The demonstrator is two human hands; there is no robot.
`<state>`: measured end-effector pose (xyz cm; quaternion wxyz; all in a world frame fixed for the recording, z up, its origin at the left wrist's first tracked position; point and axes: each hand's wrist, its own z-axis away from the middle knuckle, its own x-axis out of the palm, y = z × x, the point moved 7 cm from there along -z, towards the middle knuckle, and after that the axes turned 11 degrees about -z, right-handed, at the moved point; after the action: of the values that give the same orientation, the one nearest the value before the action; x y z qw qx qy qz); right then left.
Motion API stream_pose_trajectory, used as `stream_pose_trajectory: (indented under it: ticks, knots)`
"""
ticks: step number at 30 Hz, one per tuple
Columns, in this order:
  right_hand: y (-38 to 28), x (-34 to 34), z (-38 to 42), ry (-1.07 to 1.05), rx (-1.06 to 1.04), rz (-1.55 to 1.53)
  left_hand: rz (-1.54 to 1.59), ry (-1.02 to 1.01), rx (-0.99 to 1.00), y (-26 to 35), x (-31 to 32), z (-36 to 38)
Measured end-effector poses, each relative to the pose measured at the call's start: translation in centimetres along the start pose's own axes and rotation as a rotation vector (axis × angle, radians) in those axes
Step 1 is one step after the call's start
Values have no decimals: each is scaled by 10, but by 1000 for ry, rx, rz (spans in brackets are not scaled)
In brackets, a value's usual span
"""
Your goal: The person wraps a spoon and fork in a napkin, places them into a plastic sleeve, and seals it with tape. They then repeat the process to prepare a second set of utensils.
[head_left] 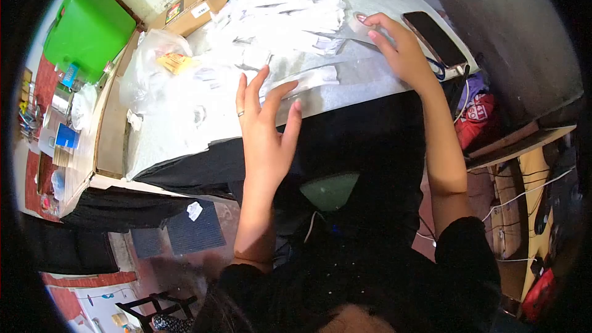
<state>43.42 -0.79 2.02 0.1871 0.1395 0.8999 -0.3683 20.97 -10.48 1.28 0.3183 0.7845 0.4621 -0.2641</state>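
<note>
My left hand (265, 124) hovers at the table's near edge with its fingers spread and nothing in them. Just beyond its fingertips lies a folded white paper strip (317, 79) on the pale table covering (172, 132). My right hand (404, 52) is at the right side of the table, its thumb and index finger at the edge of a small roll of clear tape (357, 24). They appear to grip the roll, though the contact is partly hidden. A large heap of white paper strips (277, 18) spreads across the back of the table.
A dark phone (435, 38) lies at the right edge. On the left are a clear plastic bag (145, 74) with a yellow packet (175, 63), a cardboard box (192, 11) and a green container (89, 31). A blue cup (66, 136) stands on the side shelf.
</note>
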Motion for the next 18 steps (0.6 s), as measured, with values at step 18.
stream_pose_trajectory:
  ticks: [18]
  knots:
    - [-134,38,72,304,24,-568,1147,183,-54,25,-14,28]
